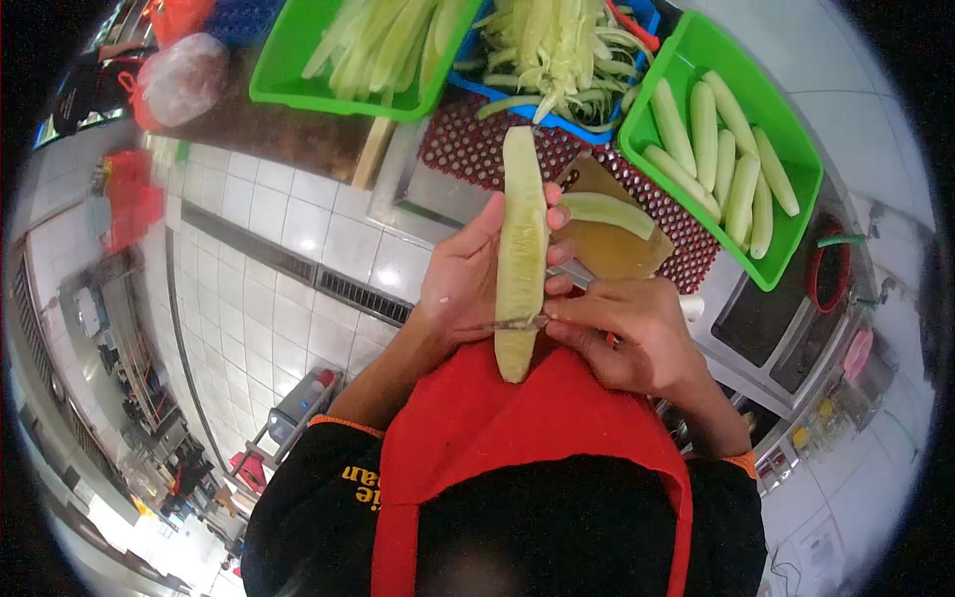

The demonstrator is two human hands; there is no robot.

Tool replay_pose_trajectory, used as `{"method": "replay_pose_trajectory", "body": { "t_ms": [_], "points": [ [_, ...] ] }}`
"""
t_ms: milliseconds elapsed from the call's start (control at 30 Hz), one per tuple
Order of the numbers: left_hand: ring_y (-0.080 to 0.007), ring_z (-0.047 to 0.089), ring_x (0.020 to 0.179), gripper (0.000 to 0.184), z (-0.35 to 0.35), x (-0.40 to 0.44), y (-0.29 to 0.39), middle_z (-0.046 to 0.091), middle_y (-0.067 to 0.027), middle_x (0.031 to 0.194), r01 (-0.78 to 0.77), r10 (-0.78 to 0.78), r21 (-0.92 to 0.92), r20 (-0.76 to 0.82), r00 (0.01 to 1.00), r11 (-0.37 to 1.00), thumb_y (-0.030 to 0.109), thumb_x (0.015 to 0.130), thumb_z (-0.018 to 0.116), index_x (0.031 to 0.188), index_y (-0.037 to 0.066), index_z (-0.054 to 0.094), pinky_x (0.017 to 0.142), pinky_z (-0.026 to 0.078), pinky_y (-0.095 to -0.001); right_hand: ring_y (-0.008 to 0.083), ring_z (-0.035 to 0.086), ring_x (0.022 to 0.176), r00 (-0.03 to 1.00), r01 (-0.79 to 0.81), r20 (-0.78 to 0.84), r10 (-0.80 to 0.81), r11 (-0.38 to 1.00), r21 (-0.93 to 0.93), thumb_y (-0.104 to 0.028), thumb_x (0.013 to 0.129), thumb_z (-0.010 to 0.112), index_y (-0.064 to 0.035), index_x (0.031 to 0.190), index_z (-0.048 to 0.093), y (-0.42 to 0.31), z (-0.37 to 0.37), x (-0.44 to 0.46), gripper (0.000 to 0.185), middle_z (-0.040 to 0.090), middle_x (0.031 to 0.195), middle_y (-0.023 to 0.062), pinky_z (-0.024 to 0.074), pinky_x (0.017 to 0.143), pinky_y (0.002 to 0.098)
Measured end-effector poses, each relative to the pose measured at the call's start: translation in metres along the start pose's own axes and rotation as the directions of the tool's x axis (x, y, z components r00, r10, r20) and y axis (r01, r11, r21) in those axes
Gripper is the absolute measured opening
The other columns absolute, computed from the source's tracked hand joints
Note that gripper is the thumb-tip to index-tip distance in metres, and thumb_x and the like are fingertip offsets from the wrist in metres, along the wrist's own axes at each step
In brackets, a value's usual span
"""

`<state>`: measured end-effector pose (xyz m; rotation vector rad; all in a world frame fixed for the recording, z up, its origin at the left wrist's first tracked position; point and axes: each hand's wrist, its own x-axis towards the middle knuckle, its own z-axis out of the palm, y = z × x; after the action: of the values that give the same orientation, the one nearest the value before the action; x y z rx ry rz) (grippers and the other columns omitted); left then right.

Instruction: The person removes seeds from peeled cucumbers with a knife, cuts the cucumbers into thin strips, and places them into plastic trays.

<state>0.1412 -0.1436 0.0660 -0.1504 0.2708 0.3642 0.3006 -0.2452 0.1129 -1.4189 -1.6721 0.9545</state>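
Note:
My left hand [466,264] is closed around a long pale cucumber piece [520,229], held lengthwise before my chest with its seeded cut face up. Some of its fingertips show along the piece's right side. My right hand [627,333] grips a slim knife-like tool [507,324], its thin blade lying across the lower part of the cucumber; most of the handle is hidden by the fingers. Just beyond my hands, another curved cucumber piece [609,211] lies on a wide flat plate [622,254] with a hole near its corner, like a cleaver blade.
A dark red perforated mat [463,149] lies under these things. Beyond it stand a green tub [274,85] with long pale slices, a blue tub [572,124] of peelings and scraps, and another green tub [801,224] with several peeled cucumbers. A floor drain [363,298] runs at left.

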Motion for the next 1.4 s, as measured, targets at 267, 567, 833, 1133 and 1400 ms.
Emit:
{"method": "replay_pose_trajectory", "body": {
  "t_ms": [267, 567, 833, 1133, 1400],
  "points": [
    [-0.0206, 0.044, 0.086, 0.039, 0.016, 0.045, 0.039, 0.050, -0.0035, 0.102, -0.030, 0.030, -0.021, -0.007, 1.000, 0.999, 0.039, 0.099, 0.040, 0.123, 0.010, 0.047, 0.071, 0.038, -0.0362, 0.0269, 0.059, 0.056, 1.000, -0.029, 0.001, 0.029, 0.991, 0.133, -0.007, 0.074, 0.075, -0.0045, 0.089, 0.071, 0.013, -0.009, 0.036, 0.016, 0.061, 0.066, 0.0109, 0.0437, 0.051, 0.0337],
    [-0.0210, 0.047, 0.085, 0.037, 0.029, 0.175, 0.159, 0.052, -0.0030, 0.098, -0.275, 0.249, 0.329, 0.119, 0.961, 0.904, 0.036, 0.100, 0.039, 0.120, 0.007, 0.049, 0.071, 0.042, -0.0368, 0.0210, 0.067, 0.067, 0.967, -0.191, -0.125, 0.220, 0.958, 0.213, -0.008, 0.080, 0.071, -0.0022, 0.089, 0.071, 0.057, -0.054, 0.117, 0.011, 0.069, 0.077, 0.0147, 0.0503, 0.061, 0.0314],
    [-0.0125, 0.050, 0.074, 0.039, 0.004, 0.218, 0.173, 0.054, -0.0026, 0.090, -0.246, 0.239, 0.697, 0.110, 0.965, 0.674, 0.039, 0.101, 0.037, 0.113, 0.005, 0.051, 0.065, 0.044, -0.0261, 0.0067, 0.052, 0.077, 0.773, -0.291, -0.468, 0.429, 0.894, 0.340, -0.027, 0.086, 0.069, 0.0001, 0.090, 0.064, 0.114, -0.090, 0.188, 0.027, 0.061, 0.081, 0.0022, 0.0437, 0.070, 0.0227],
    [-0.0113, 0.058, 0.080, 0.029, 0.052, 0.211, 0.159, 0.059, -0.0019, 0.092, -0.236, 0.150, 0.951, 0.208, 0.966, 0.201, 0.033, 0.099, 0.046, 0.107, 0.006, 0.054, 0.071, 0.047, -0.0260, 0.0068, 0.056, 0.056, 0.961, -0.224, -0.100, 0.259, 0.936, 0.270, -0.024, 0.086, 0.067, 0.0003, 0.085, 0.066, 0.090, -0.144, 0.253, 0.024, 0.061, 0.068, 0.0007, 0.0435, 0.054, 0.0224],
    [-0.0099, 0.056, 0.096, 0.032, 0.028, 0.216, 0.166, 0.059, 0.0002, 0.102, -0.177, -0.034, 0.984, 0.176, 0.984, -0.027, 0.030, 0.098, 0.048, 0.116, 0.005, 0.054, 0.086, 0.045, -0.0272, 0.0041, 0.048, 0.063, 0.948, -0.168, -0.233, 0.216, 0.964, 0.206, -0.025, 0.085, 0.070, -0.0003, 0.088, 0.069, 0.099, -0.146, 0.239, 0.025, 0.060, 0.070, -0.0031, 0.0389, 0.060, 0.0227]
  ]
}}
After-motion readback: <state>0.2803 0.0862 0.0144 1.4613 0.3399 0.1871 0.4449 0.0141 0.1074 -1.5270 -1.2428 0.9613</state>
